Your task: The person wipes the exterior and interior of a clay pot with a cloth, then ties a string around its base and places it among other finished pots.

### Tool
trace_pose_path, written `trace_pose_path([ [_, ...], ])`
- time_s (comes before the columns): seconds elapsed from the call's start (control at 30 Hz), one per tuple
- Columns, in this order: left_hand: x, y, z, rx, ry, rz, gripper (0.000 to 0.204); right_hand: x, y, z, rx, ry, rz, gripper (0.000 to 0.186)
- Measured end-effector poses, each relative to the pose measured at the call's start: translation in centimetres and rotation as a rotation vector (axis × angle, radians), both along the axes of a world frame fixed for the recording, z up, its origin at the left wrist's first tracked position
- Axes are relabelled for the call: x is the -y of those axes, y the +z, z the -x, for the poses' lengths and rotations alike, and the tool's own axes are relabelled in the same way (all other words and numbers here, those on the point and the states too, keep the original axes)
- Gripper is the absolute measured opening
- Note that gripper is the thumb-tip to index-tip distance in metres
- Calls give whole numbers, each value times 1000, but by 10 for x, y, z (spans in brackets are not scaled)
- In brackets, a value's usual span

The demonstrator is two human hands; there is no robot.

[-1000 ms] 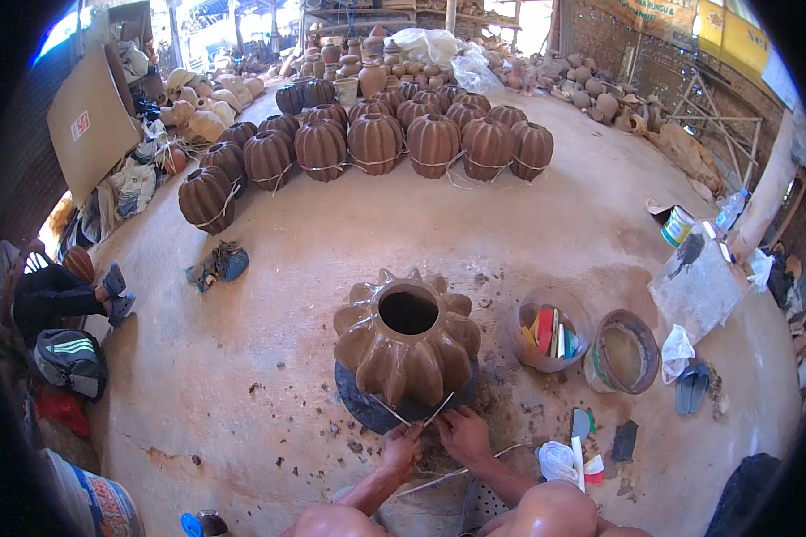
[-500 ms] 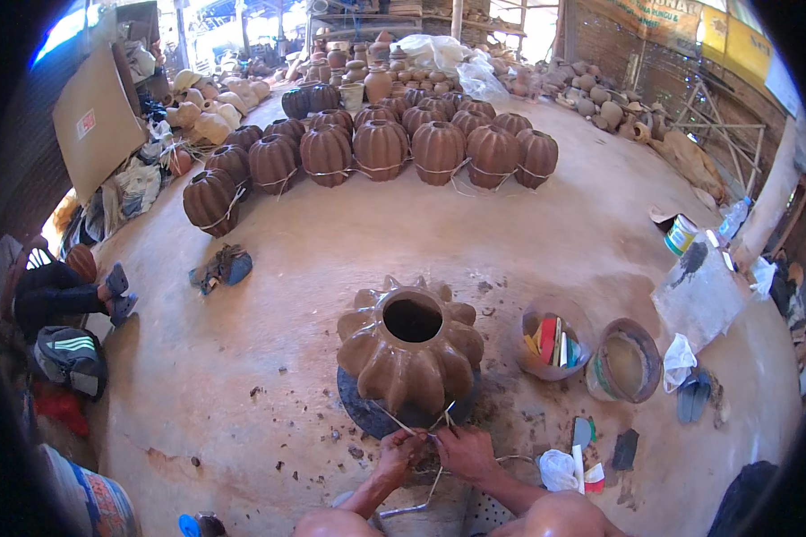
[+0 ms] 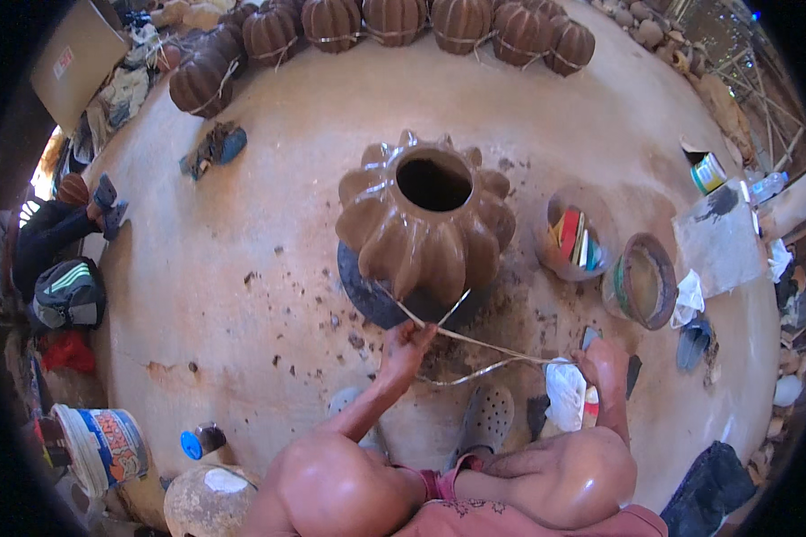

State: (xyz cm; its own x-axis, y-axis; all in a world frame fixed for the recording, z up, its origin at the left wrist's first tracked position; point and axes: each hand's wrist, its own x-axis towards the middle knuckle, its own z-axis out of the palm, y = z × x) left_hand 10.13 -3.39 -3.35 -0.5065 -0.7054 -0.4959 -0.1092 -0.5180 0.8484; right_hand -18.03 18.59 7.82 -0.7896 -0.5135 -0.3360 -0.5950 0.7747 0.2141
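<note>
A glossy brown lobed clay pot (image 3: 412, 237) with a round dark opening stands on a dark round disc (image 3: 363, 300) in front of me. A pale flat strap (image 3: 484, 343) circles its lower part, its ends crossing at the near side. My left hand (image 3: 406, 349) is closed on the strap just below that crossing, close to the disc's near edge. My right hand (image 3: 604, 362) grips the strap farther right, stretched out beside a white bundle (image 3: 564, 403). A slack length of strap hangs between my hands, above my sandalled feet.
Rows of strapped brown pots (image 3: 381, 22) stand beyond. Right: a tool container (image 3: 570, 267), a water bucket (image 3: 645, 291), bags, slippers. Left: another person's legs (image 3: 49, 228), a bag (image 3: 67, 295), a white tub (image 3: 98, 447) and a blue-lidded jar (image 3: 201, 441).
My right hand has moved from beside my left out to the right, drawing the strap along. My left stays at the crossing. The view has tilted downward, showing more of my knees and feet.
</note>
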Motion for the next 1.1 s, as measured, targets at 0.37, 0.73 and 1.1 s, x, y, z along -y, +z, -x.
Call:
trace_pose_path([
  [0.37,-3,14,10,-15,22,6,20,124,-56,-129,714,304,835,21],
  [0.73,5,14,9,-84,41,-490,23,150,-99,-111,741,308,847,20],
  [1.1,-10,-6,10,-199,211,-287,8,125,-67,-141,154,700,1030,39],
])
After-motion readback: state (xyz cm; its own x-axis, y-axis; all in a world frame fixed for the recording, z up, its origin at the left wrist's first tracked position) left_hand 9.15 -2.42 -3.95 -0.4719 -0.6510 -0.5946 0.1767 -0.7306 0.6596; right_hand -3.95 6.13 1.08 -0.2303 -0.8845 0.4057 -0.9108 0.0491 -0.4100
